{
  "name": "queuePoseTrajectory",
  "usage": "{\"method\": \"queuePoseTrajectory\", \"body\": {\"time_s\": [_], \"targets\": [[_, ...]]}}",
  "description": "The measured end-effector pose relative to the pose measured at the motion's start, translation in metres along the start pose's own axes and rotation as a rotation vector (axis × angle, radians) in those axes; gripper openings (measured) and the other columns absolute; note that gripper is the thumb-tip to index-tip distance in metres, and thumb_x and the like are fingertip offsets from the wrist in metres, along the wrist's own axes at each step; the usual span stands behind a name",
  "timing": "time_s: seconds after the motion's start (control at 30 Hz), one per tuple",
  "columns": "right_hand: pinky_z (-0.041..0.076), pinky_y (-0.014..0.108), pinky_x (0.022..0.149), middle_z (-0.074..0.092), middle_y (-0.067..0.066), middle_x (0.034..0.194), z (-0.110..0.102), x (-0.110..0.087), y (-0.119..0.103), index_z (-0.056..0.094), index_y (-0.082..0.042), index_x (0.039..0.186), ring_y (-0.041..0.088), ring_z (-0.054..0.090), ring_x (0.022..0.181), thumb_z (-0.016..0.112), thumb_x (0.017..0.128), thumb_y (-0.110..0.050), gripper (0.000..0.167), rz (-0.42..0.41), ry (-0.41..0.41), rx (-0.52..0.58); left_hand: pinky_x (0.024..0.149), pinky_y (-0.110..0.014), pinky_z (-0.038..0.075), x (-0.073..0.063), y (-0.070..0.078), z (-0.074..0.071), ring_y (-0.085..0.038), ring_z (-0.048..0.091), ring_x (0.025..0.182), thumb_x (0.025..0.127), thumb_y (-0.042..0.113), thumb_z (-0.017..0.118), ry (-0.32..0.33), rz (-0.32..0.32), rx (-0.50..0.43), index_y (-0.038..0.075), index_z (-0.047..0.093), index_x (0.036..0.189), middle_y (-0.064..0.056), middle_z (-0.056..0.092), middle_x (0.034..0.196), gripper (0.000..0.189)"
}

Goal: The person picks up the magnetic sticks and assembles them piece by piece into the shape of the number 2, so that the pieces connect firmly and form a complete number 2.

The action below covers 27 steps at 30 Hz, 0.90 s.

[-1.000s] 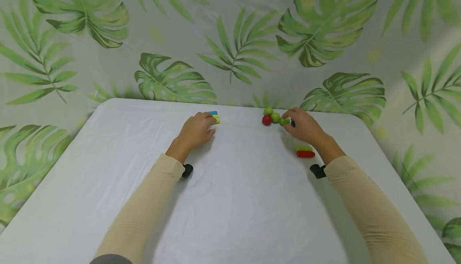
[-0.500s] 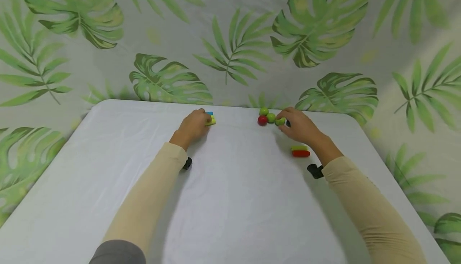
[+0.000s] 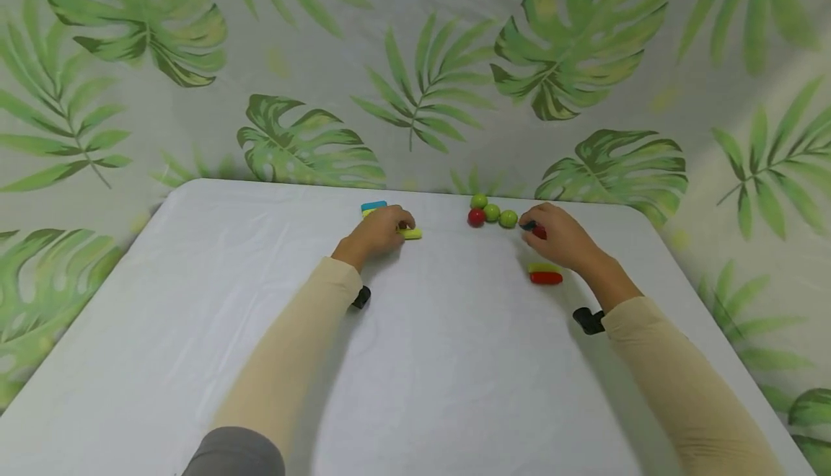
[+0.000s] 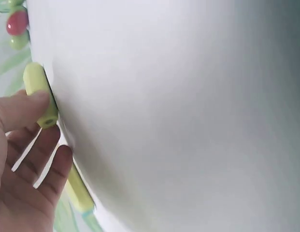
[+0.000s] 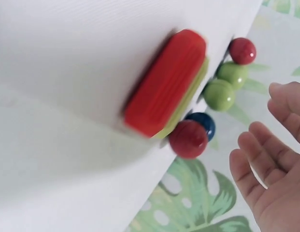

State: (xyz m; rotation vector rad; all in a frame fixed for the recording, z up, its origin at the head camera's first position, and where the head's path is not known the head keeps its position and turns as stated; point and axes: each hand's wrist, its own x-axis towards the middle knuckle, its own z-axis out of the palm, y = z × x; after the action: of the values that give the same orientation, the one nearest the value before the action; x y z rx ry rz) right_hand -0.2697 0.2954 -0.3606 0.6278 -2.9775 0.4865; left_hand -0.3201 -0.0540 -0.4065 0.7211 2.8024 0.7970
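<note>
My left hand (image 3: 379, 231) pinches a yellow-green bar-shaped piece (image 4: 41, 92) with a hole in its end, thumb along its side. Behind that hand lie a blue bar (image 3: 374, 205) and another yellow-green bar (image 4: 79, 191). My right hand (image 3: 558, 236) hovers with fingers spread and relaxed, apart from anything in the right wrist view. Closest to it are a dark blue ball (image 5: 202, 125) and a red ball (image 5: 188, 139), partly hidden by the hand in the head view. A row of green balls (image 3: 508, 218) and another red ball (image 3: 477, 217) sits to its left.
A red bar (image 3: 546, 278) lies against a yellow-green bar (image 3: 544, 267) in front of my right hand. The white-covered table (image 3: 415, 360) ends at its far edge, against a leaf-patterned cloth (image 3: 428, 86).
My left hand has moved right and nearer, bringing the yellow-green bar away from the blue one. My right hand has let go of the rightmost green ball and shifted right.
</note>
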Motion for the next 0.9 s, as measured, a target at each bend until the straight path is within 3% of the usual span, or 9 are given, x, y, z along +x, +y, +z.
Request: {"method": "queuePoseTrajectory", "body": {"time_s": [0.23, 0.47, 0.6, 0.9], "targets": [[0.048, 0.055, 0.095, 0.063, 0.021, 0.114, -0.003, -0.015, 0.008, 0.066, 0.001, 0.112, 0.036, 0.057, 0.102, 0.066, 0.093, -0.009, 0.021, -0.014, 0.019, -0.007, 0.101, -0.037, 0.049, 0.002, 0.013, 0.01, -0.024, 0.062, 0.112, 0.088, 0.008, 0.07, -0.038, 0.0, -0.116, 0.009, 0.071, 0.118, -0.01, 0.069, 0.119, 0.03], [0.048, 0.057, 0.096, 0.059, 0.024, 0.127, -0.01, -0.017, 0.012, 0.066, 0.002, 0.115, 0.042, 0.057, 0.11, 0.066, 0.094, -0.009, 0.024, 0.024, -0.004, 0.014, 0.102, -0.037, 0.049, 0.001, 0.022, 0.015, -0.024, 0.061, 0.115, 0.089, 0.013, 0.072, -0.07, -0.029, -0.178, 0.01, 0.072, 0.12, -0.008, 0.069, 0.123, 0.031], [0.048, 0.056, 0.097, 0.058, 0.024, 0.127, -0.01, -0.015, 0.012, 0.065, 0.002, 0.117, 0.041, 0.057, 0.11, 0.065, 0.094, -0.01, 0.026, 0.038, -0.028, 0.02, 0.103, -0.038, 0.048, 0.002, 0.025, 0.02, -0.023, 0.061, 0.117, 0.09, 0.015, 0.072, -0.079, -0.069, -0.2, 0.013, 0.071, 0.12, -0.006, 0.069, 0.125, 0.031], [0.047, 0.055, 0.096, 0.06, 0.024, 0.125, -0.006, -0.001, 0.012, 0.064, 0.002, 0.12, 0.038, 0.055, 0.107, 0.064, 0.094, -0.009, 0.029, 0.019, -0.026, -0.02, 0.105, -0.038, 0.047, 0.004, 0.03, 0.023, -0.022, 0.06, 0.118, 0.09, 0.015, 0.072, -0.087, -0.072, -0.174, 0.014, 0.073, 0.118, -0.005, 0.069, 0.123, 0.028]]}}
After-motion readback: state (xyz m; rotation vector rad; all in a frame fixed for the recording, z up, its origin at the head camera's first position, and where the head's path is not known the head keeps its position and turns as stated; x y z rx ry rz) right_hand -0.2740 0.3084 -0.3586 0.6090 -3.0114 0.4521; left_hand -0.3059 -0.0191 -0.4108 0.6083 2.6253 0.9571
